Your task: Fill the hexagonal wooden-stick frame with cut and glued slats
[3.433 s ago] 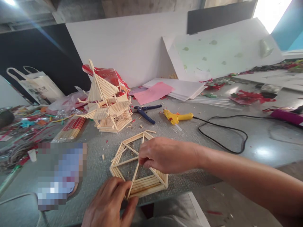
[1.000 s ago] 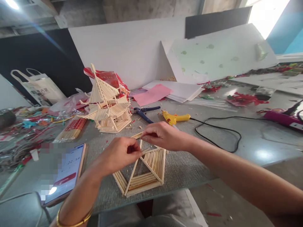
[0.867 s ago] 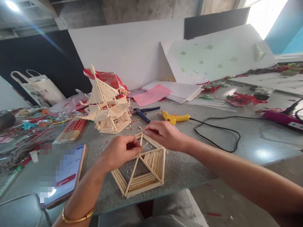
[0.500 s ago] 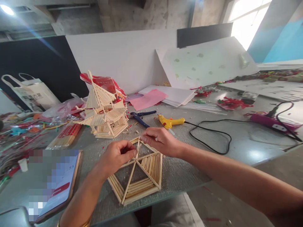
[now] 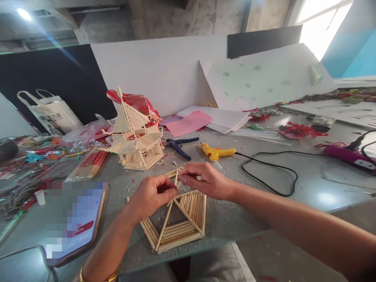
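A six-sided frame of pale wooden sticks (image 5: pixel 180 231) lies on the grey table, with spokes meeting at its middle and rows of sticks filling its near and right sections. My left hand (image 5: pixel 157 196) pinches a stick at the frame's centre, its thumb and forefinger together. My right hand (image 5: pixel 202 178) is closed at the far side of the frame, fingertips at the outer end of that same stick. Behind the frame stands a tiered pagoda model of sticks (image 5: pixel 138 137).
Beyond my hands lie blue cutters (image 5: pixel 179 148) and a yellow glue gun (image 5: pixel 217 152), its black cord running right to a purple power strip (image 5: pixel 348 156). A tablet (image 5: pixel 79 227) rests at left, near bundled sticks (image 5: pixel 89 164). White sheets and pink paper (image 5: pixel 189 123) lie behind.
The whole view has shifted, so most things appear slightly further right. Both hands remain on the stick at the frame's far side, with little change in their grip.
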Motion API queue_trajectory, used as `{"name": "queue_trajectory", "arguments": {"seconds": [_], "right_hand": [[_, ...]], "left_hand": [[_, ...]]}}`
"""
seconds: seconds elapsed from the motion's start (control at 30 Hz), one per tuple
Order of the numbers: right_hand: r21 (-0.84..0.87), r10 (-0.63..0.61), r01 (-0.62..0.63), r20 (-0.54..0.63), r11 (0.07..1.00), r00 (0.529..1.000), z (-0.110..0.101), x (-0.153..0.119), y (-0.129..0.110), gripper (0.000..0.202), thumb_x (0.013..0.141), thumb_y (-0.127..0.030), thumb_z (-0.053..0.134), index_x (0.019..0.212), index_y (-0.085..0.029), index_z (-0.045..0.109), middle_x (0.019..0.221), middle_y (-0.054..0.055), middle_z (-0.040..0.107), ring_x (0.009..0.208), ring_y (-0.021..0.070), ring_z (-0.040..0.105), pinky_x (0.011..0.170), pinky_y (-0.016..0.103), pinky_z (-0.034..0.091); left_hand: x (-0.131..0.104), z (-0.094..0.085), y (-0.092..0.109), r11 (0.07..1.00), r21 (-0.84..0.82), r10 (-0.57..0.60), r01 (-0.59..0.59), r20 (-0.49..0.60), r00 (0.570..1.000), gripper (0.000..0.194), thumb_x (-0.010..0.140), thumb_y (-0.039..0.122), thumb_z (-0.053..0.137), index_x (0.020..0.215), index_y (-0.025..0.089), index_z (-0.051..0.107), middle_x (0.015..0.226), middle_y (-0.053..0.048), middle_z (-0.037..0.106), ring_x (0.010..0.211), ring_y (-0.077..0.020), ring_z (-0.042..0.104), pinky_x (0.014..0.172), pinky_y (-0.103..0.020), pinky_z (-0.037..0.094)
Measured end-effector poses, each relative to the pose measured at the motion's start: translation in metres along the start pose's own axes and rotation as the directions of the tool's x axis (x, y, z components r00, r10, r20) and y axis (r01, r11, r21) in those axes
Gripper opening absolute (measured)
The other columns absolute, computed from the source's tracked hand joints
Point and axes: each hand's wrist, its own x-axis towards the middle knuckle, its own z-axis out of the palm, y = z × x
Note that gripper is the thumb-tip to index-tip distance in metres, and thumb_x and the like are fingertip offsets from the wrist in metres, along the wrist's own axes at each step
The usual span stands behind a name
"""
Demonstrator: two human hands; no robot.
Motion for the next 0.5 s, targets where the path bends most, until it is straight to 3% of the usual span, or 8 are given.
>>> {"name": "queue_trajectory", "arguments": {"seconds": [0.23,0.37,0.5], "right_hand": [[0.229,0.189,-0.183,-0.004,0.956,0.982,0.0023,-0.0009,0.0073,0.030,0.090,-0.034,0.038,0.091,-0.012,0.058,0.073,0.002,0.056,0.059,0.0072,0.045,0.054,0.020,0.037],[0.339,0.206,-0.205,0.034,0.918,0.978,0.0019,-0.0008,0.0077,0.022,0.085,-0.028,0.044,0.092,-0.012,0.059,0.071,0.000,0.055,0.058,0.0070,0.044,0.052,0.020,0.037],[0.301,0.191,-0.200,0.060,0.932,0.980,0.0014,-0.0010,0.0040,0.017,0.077,-0.018,0.049,0.088,-0.012,0.061,0.064,-0.003,0.050,0.057,0.0067,0.042,0.052,0.019,0.035]], "left_hand": [[-0.0026,0.0018,0.0005,0.999,-0.042,-0.001,0.001,0.006,1.000,0.021,0.075,0.035,0.056,0.073,0.014,0.058,0.061,0.004,0.050,0.056,-0.0082,0.040,0.052,-0.021,0.032],[-0.0019,0.0028,-0.0032,0.998,-0.070,-0.001,0.001,0.000,1.000,0.021,0.076,0.035,0.055,0.074,0.014,0.058,0.062,0.003,0.050,0.057,-0.0083,0.041,0.053,-0.021,0.032],[-0.0002,0.0034,-0.0046,0.998,-0.063,0.001,-0.002,-0.011,1.000,0.022,0.075,0.036,0.055,0.074,0.014,0.057,0.062,0.004,0.050,0.057,-0.0087,0.041,0.054,-0.021,0.033]]}}
